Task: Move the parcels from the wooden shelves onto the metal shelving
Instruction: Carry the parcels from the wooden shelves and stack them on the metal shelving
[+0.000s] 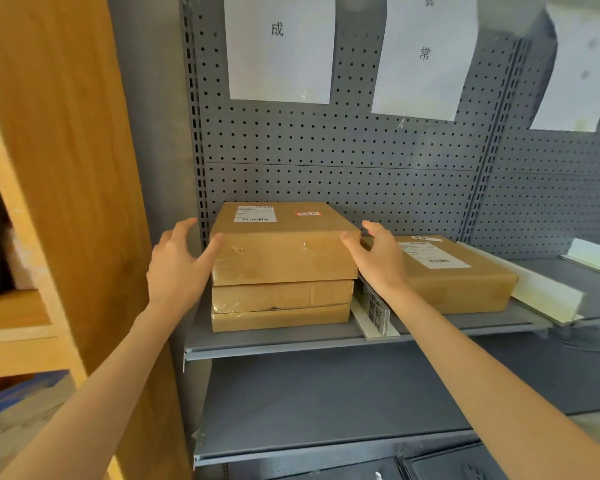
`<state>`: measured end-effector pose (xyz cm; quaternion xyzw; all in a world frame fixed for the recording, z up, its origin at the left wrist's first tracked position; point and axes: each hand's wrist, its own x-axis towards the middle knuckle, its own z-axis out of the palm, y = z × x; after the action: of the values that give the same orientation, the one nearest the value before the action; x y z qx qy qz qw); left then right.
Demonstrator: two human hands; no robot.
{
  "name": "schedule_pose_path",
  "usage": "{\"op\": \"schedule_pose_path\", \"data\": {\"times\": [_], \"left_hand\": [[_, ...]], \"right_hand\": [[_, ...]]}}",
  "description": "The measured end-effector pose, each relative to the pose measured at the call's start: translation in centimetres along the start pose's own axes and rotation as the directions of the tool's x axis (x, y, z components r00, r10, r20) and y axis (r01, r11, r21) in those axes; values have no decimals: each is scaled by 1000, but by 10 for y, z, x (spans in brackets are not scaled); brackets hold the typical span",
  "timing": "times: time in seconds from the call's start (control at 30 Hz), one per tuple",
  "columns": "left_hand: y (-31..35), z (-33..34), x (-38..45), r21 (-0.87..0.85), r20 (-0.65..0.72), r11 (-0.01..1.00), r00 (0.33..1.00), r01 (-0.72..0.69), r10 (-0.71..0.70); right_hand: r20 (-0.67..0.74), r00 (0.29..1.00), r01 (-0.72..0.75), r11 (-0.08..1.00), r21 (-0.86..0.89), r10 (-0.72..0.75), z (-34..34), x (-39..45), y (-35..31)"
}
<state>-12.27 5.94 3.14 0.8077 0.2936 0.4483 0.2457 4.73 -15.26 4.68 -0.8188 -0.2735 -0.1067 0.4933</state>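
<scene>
Soft, even daylight — no hard shadows; edges bend from the wide lens, left side blurred.

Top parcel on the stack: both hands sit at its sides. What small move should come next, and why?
Probably draw both hands back. The top parcel already lies flat on the two below, on the metal shelf; the left hand and right hand flank it with straight fingers.

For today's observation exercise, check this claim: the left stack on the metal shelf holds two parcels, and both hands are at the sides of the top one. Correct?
Not quite. The head view shows three parcels in the left stack on the metal shelf, not two. The rest holds: the left hand and right hand are at the sides of the top parcel.
</scene>
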Motion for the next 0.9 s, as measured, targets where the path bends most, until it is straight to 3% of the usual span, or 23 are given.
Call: {"op": "schedule_pose_path", "data": {"times": [0.2,0.37,0.67,0.9], "left_hand": [[14,-35,-45,257,26,938,972,-232,233],[16,-68,-107,358,87,885,954,-299,287],[-13,-144,-230,485,180,844,971,-229,160],[-47,-216,-268,565,168,812,984,-146,60]], "right_hand": [[33,980,194,920,-340,-195,-25,-55,-14],[94,954,294,831,-472,-284,-42,-118,-15],[232,928,368,802,-470,-290,-34,-255,-14],[329,887,444,793,-418,-323,1,-306,-49]]}}
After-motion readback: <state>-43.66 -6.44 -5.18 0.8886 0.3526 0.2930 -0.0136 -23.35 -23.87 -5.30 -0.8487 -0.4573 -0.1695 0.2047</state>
